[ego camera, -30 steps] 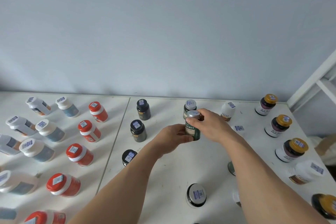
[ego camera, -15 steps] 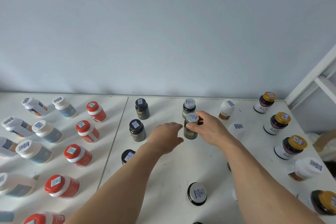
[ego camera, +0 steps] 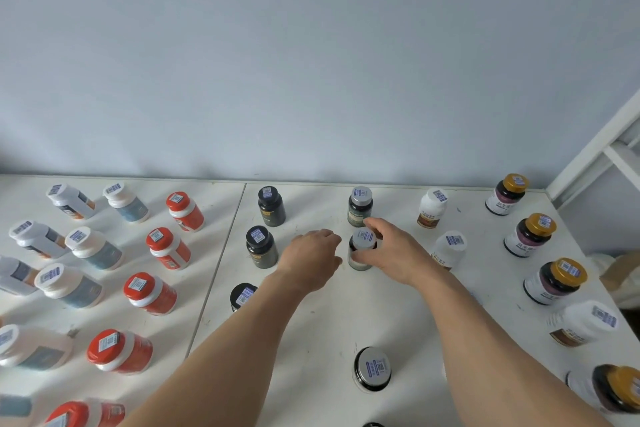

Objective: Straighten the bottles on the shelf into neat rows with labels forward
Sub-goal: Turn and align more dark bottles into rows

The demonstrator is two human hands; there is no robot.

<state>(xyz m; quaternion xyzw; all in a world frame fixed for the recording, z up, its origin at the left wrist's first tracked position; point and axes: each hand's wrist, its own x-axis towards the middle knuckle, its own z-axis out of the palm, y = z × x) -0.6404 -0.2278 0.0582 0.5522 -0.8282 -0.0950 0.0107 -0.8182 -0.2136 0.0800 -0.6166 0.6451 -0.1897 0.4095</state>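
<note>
- A pale blue-grey wall (ego camera: 311, 73) is filling the upper half of the view.
- A white frame (ego camera: 602, 146) is slanting up at the right edge.
- Something tan, partly cut off, (ego camera: 623, 270) is showing low at the right edge.

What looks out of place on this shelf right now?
The silver-capped column is uneven: the near bottle stands far forward of the one the right hand grips, leaving a wide gap. No bottle is tipped or spilled.
</note>
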